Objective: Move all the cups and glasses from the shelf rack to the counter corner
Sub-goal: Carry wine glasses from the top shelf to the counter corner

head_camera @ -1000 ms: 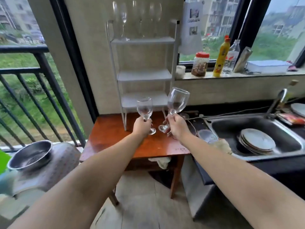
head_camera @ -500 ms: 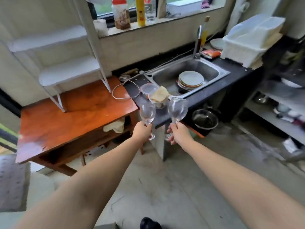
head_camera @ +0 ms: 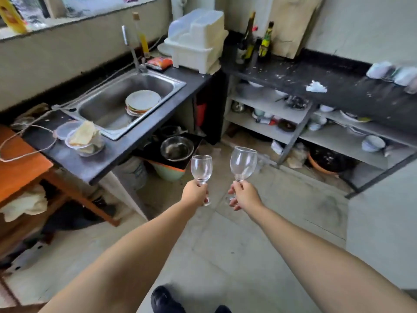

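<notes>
Grey floor tiles (head_camera: 225, 245) fill the middle of the room, and both arms reach out over them. The left hand (head_camera: 194, 193) has its fingers wrapped round the stem of a small wine glass (head_camera: 201, 169), held upright. The right hand (head_camera: 244, 196) grips the stem of a larger wine glass (head_camera: 243, 163), tilted a little to the right. The two glasses are side by side, near each other but apart, in the air above the floor.

To the left runs a dark bench (head_camera: 126, 152) with a steel sink (head_camera: 106, 105) let into it; a stack of plates (head_camera: 142, 102) lies in the basin and a tap (head_camera: 133, 53) rises behind it. Clear plastic tubs (head_camera: 83, 141) sit at the near end of this bench, and a white dish rack (head_camera: 196, 41) stands at its far end. A metal bowl (head_camera: 177, 149) rests low beneath it. At far left is an orange wooden table (head_camera: 20, 163).

A second dark bench (head_camera: 316, 75) runs along the right wall, meeting the first in the corner, where bottles (head_camera: 265, 40) stand. Its top is speckled with white bits, and a crumpled white scrap (head_camera: 316, 87) lies on it. Blurred pale cups (head_camera: 392, 73) sit at its far right. Shelves (head_camera: 270, 114) below hold bowls and crockery.
</notes>
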Tool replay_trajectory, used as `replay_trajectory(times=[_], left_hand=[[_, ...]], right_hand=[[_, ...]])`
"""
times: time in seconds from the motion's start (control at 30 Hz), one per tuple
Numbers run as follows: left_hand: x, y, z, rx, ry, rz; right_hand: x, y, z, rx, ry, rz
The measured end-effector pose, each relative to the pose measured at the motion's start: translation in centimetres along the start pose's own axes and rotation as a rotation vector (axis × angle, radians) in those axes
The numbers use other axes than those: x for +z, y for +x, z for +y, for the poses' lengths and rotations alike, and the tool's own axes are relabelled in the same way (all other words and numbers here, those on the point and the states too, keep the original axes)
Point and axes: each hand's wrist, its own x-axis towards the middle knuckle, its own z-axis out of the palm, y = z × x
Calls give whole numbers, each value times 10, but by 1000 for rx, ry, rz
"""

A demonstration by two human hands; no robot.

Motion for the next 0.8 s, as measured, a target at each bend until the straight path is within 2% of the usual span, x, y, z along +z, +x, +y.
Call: replay_trajectory(times=[0.1, 0.33, 0.67, 0.8], left_hand=[[56, -2, 25, 30, 70, -106], [140, 29, 77, 83, 149, -270], [252, 121, 202, 247, 362, -500], [288, 150, 237, 277, 380, -530]], right_hand=[[-56, 8, 18, 27, 53, 101], [-138, 41, 38, 94, 148, 250], [-251, 140, 6, 142, 234, 535], [-286, 168, -1, 170, 296, 617]])
